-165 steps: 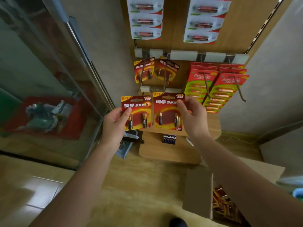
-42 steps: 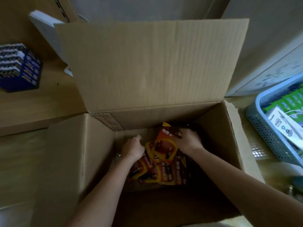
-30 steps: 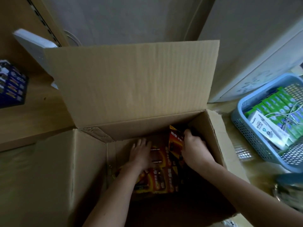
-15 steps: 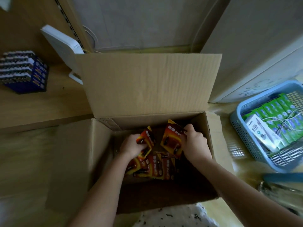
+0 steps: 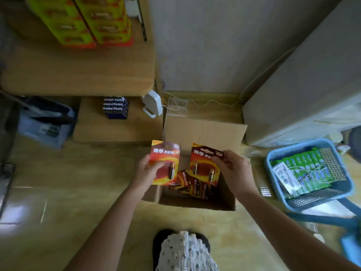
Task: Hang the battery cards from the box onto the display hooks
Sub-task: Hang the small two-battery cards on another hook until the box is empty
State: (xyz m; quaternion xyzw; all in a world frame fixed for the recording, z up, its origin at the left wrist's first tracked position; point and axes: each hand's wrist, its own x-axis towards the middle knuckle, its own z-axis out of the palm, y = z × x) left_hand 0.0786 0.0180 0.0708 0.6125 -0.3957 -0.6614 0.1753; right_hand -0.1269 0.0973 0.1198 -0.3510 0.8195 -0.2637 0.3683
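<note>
Box (image 5: 203, 133) open below, left hand (image 5: 145, 171) gripping orange card (image 5: 166, 153), right hand (image 5: 232, 169) pinching red card (image 5: 201, 163), cards apart

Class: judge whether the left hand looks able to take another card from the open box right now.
Probably not yet: the left hand grips a battery card, so its fingers are busy. The way itself looks free; the box is open and loose cards lie uncovered below the hand.

Place: a small shop's battery corner is showing here.
Display: rows of green-and-yellow carded packs (image 5: 84, 22) are lining a wooden board.
Stock: an open brown cardboard box (image 5: 203, 133) is sitting on the floor, holding red-and-orange battery cards (image 5: 192, 184).
Beside it: a blue plastic mesh basket (image 5: 312, 198) is holding green packets (image 5: 304, 169).
</note>
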